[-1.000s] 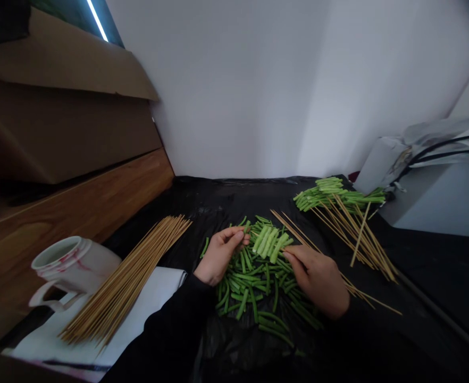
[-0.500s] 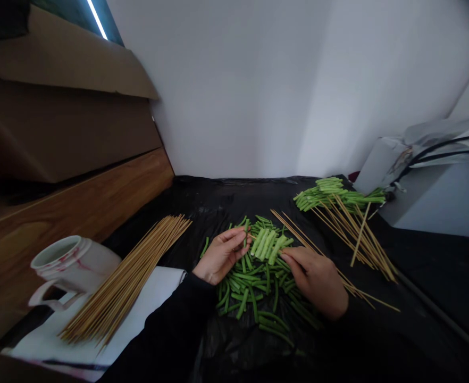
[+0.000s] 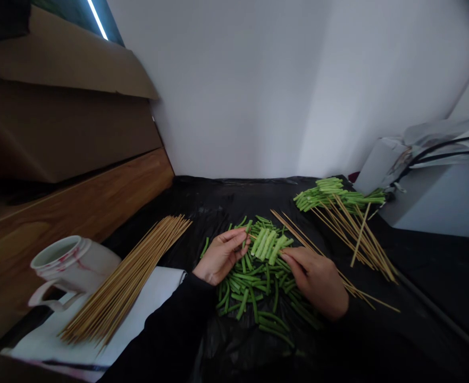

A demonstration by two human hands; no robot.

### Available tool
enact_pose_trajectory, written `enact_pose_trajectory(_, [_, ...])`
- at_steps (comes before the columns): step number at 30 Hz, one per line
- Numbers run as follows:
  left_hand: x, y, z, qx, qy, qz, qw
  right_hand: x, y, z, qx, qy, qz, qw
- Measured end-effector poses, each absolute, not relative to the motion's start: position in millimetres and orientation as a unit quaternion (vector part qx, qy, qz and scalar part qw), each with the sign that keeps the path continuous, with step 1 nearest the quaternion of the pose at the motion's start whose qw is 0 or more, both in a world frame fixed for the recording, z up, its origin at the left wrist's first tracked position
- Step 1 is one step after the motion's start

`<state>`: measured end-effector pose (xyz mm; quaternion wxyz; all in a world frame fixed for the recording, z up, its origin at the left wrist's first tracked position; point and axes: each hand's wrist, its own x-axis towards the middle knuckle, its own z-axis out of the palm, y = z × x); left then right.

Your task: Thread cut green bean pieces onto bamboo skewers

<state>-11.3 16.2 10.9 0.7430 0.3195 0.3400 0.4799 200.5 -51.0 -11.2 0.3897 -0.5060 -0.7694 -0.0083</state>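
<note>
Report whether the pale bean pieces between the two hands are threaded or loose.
Threaded: the bean pieces sit side by side in a row, with the skewer showing between them and the left hand.

A cardboard box (image 3: 99, 125) sits above a wooden panel (image 3: 139, 173) at left, a mug (image 3: 94, 260) by a white sheet (image 3: 158, 287); plastic (image 3: 453, 128) tops a pale bin (image 3: 437, 199) at right.

No lettering, label, number or sign can be read.
</note>
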Motion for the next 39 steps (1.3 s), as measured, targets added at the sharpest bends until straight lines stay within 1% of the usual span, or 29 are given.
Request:
enact_pose_trajectory(26, [-9.3,13.2,13.3,0.341,0.363,0.483,0.720,200.6,-52.4,-14.3,-0.511,-0.775,-0.051,0.369])
enact_pose_trajectory(39, [-9.2,12.0,10.4,0.372,0.375,0.468,0.708,200.6,-53.1,-13.4,-0.507,-0.783,-0.010,0.361])
